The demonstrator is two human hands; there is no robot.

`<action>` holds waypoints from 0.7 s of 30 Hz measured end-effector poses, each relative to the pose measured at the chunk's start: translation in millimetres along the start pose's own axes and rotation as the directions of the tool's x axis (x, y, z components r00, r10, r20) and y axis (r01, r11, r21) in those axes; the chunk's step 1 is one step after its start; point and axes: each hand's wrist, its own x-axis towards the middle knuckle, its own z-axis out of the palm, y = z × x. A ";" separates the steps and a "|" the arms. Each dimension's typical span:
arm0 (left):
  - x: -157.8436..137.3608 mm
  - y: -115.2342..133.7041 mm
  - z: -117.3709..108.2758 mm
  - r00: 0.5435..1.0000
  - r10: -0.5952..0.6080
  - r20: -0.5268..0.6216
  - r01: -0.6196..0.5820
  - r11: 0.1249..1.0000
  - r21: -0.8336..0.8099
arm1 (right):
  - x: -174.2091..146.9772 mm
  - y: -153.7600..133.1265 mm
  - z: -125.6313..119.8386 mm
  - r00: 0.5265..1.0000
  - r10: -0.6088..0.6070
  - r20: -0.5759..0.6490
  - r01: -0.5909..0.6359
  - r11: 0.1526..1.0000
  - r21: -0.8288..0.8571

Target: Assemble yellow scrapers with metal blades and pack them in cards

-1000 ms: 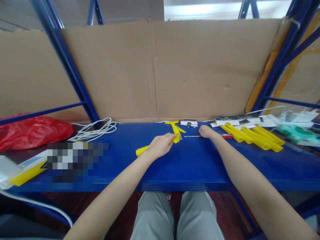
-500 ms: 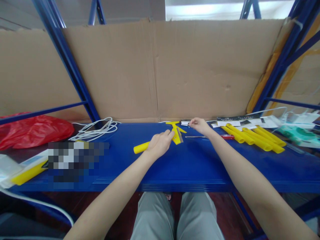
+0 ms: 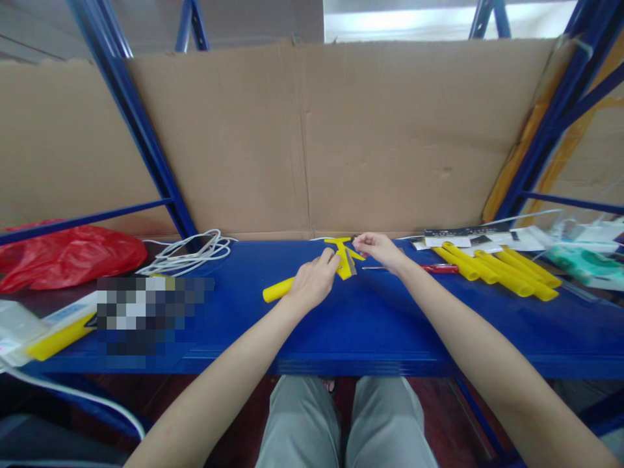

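My left hand is wrapped round a yellow scraper lying at mid-table. The scraper's tubular handle shows left of the fingers, and its head with a metal blade edge points away to the right. My right hand is just right of that head, thumb and fingertips pinched together; what is between them, if anything, is too small to make out. A small yellow piece juts out beside the head. Under my right wrist lies a red-handled screwdriver, its shaft pointing left.
Several yellow tubes lie at the right by white-and-black packaging and a green plastic pack. At the left are a coiled white cable, a red plastic bag and another yellow handle. Cardboard closes the back.
My right hand has moved left, closer to the scraper head, with its fingers still pinched. My left hand keeps its grip on the scraper, nearly unmoved.
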 end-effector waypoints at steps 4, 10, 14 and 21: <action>-1.0 -2.6 3.9 0.996 -0.002 -0.087 -0.006 0.995 -0.101 | -0.1 0.2 0.0 1.000 0.019 -0.011 -0.019 1.000 0.018; 2.8 -17.6 9.0 0.980 -0.055 -0.189 0.004 0.966 -0.260 | -3.9 -3.4 5.4 1.000 0.003 0.031 -0.005 0.998 0.055; 5.8 -26.2 10.9 0.958 -0.090 -0.272 -0.008 0.941 -0.339 | -6.9 -6.1 10.6 0.999 0.007 0.036 -0.009 0.998 0.061; 3.5 -19.7 9.3 0.977 -0.018 -0.214 -0.038 0.967 -0.254 | -11.9 -16.7 15.6 0.998 0.026 0.048 -0.028 0.999 0.044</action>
